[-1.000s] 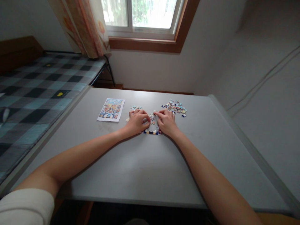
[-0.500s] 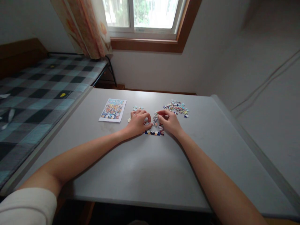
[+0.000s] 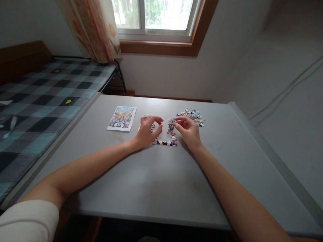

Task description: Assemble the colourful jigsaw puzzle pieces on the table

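Observation:
Between my thumb and fingers, my right hand [image 3: 188, 131] grips a joined section of jigsaw puzzle [image 3: 171, 127], held near the right side of a partly joined puzzle border [image 3: 164, 143]. My left hand [image 3: 148, 131] is curved at the left side of that border, thumb and index finger apart with nothing between them. It hides part of the border's left side and some loose pieces behind it. The border's bottom row is dark blue with yellow and white patches.
A heap of loose puzzle pieces [image 3: 191, 116] lies beyond my right hand. The printed picture sheet [image 3: 121, 118] rests on the grey table [image 3: 151, 188] to the left. A bed with a checked cover [image 3: 83, 80] stands along the table's left side.
My right hand has shifted slightly right with the puzzle section, which now looks tilted up. My left hand has moved a little left, and its thumb and index finger have spread apart.

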Tool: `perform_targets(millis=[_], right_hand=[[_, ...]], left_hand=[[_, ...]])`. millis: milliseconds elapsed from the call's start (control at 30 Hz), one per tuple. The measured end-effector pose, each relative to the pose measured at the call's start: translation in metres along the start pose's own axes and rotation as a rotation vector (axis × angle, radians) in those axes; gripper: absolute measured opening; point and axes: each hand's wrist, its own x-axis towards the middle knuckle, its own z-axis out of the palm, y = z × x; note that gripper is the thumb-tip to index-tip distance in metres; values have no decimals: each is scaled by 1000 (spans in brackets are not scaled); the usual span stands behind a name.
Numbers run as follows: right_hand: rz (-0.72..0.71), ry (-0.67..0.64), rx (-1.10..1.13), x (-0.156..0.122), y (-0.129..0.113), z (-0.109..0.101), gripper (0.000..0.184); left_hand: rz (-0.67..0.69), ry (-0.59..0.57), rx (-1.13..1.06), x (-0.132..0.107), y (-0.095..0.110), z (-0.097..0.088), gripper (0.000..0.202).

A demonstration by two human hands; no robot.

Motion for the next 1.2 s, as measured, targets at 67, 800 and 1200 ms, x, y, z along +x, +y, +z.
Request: perform_targets(millis=[67,800,1200], right_hand=[[-14,23,36,-2,-6,0,21],[-49,7,40,-8,-27,5,16],[-36,10,96,-9,-27,4,17]], left_hand=[[-42,38,-143,0,4,-1,14],[-496,-261,-732,-10,17,4,30],[-485,-251,-732,-9,18,4,28]])
